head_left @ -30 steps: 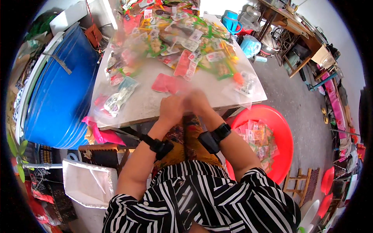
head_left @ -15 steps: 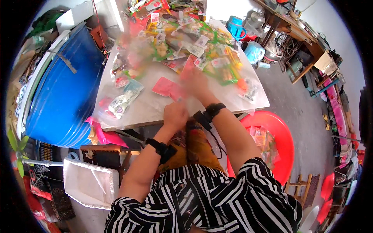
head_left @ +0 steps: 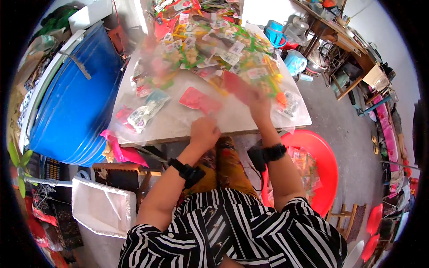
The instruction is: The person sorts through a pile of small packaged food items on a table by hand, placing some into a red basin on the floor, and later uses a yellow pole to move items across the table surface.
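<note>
My left hand (head_left: 204, 134) is closed at the table's front edge, and what its fingers hold, if anything, is hidden. Just beyond it a flat red packet (head_left: 193, 97) lies on the pale table top (head_left: 174, 120). My right hand (head_left: 260, 106), smeared by motion, grips another red packet (head_left: 239, 85), which is tilted up above the table. Behind both hands spreads a heap of small clear food packets (head_left: 210, 49) in green, yellow and red. To the left of my hands lie a few white-and-clear packets (head_left: 145, 114); another white packet (head_left: 292, 105) rests near the right edge.
A large blue barrel (head_left: 73, 98) stands against the table's left side. At the right front, a red basin (head_left: 328, 169) on the floor holds several packets. A white foam box (head_left: 100, 207) sits at lower left, and a blue jug (head_left: 273, 33) stands behind the table's right side.
My right hand has moved right, away from my left hand, carrying a red packet. My left hand has stayed nearly in place, and the other red packet still lies beyond it.
</note>
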